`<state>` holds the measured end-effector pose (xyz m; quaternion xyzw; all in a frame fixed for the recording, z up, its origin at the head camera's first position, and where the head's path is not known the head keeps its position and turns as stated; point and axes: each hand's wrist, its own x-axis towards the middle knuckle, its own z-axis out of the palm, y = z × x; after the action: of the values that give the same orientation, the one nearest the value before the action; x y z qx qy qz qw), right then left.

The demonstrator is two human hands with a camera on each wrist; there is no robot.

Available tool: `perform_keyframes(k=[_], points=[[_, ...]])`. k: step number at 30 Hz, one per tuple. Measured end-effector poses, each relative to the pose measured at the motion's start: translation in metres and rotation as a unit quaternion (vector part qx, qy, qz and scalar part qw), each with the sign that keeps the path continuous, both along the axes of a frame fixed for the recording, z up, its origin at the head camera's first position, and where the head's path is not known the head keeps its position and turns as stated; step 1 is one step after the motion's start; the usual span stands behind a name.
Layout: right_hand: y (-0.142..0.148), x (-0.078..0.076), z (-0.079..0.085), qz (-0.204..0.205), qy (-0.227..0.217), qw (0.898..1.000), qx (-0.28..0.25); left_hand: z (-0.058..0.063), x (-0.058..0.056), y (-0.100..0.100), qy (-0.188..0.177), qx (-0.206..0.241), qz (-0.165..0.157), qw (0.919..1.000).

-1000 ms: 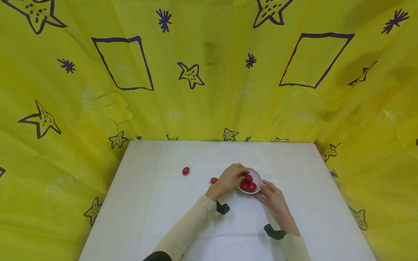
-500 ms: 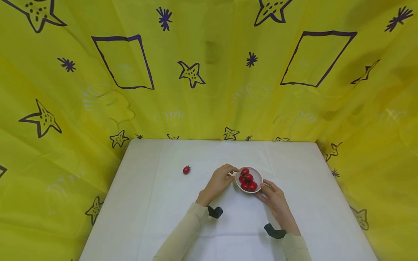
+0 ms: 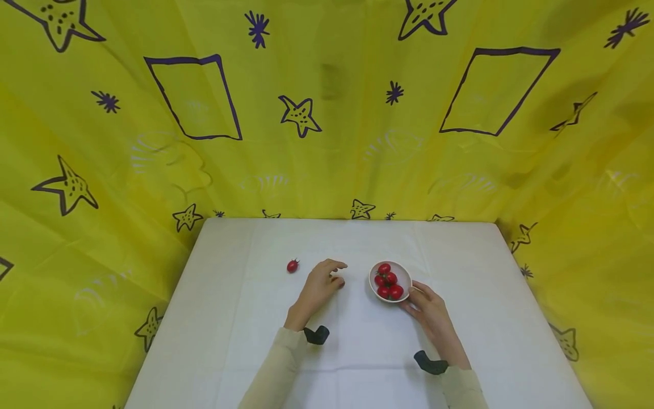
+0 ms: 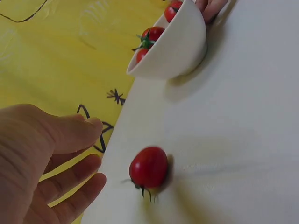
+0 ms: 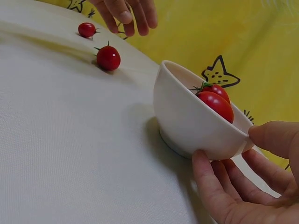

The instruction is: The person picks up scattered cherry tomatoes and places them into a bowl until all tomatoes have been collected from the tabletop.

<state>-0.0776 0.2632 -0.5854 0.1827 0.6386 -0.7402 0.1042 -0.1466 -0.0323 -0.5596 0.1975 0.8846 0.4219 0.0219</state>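
Note:
My right hand (image 3: 433, 319) holds a small white bowl (image 3: 403, 276) by its right side, thumb at the rim and fingers against the outer wall, as the right wrist view shows. Several red cherry tomatoes (image 3: 395, 292) with green stems lie inside. Left of the bowl, my left hand (image 3: 315, 285) is over the table with thumb and fingers apart and nothing between them. Just beyond its fingertips in the left wrist view lies one loose cherry tomato (image 4: 148, 167); the hand hides it in the head view. Another loose tomato (image 3: 292, 266) lies farther left.
A white cloth covers the table (image 3: 357, 346). Yellow curtains (image 3: 337, 165) with drawn stars hang behind it and along both sides. Each wrist wears a dark camera mount (image 3: 431, 363) beside a pale sleeve.
My left hand has drawn back from the bowl toward the left and now covers the nearer loose tomato in the head view. Tomatoes it hid in the bowl now show. My right hand stays put.

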Motion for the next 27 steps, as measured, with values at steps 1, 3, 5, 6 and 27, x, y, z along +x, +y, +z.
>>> perform_keyframes(k=[1,3,5,6,27], points=[[0.0,0.0,0.001,-0.002,0.001,1.0,-0.002,-0.002,0.001,-0.003,0.005,0.0,0.003,1.0],[0.0,0.001,0.001,-0.006,0.005,1.0,-0.004,-0.005,0.002,-0.009,0.012,-0.002,0.007,0.9999],[0.0,0.002,0.002,-0.006,0.008,1.0,-0.006,-0.008,0.004,-0.013,0.014,-0.005,0.01,0.9998],[0.0,0.002,0.002,-0.007,0.009,1.0,-0.004,-0.01,0.005,-0.015,0.014,-0.006,0.011,0.9998],[0.0,0.004,0.004,0.005,0.0,1.0,0.002,-0.032,0.008,-0.023,-0.002,-0.028,-0.001,0.9996]])
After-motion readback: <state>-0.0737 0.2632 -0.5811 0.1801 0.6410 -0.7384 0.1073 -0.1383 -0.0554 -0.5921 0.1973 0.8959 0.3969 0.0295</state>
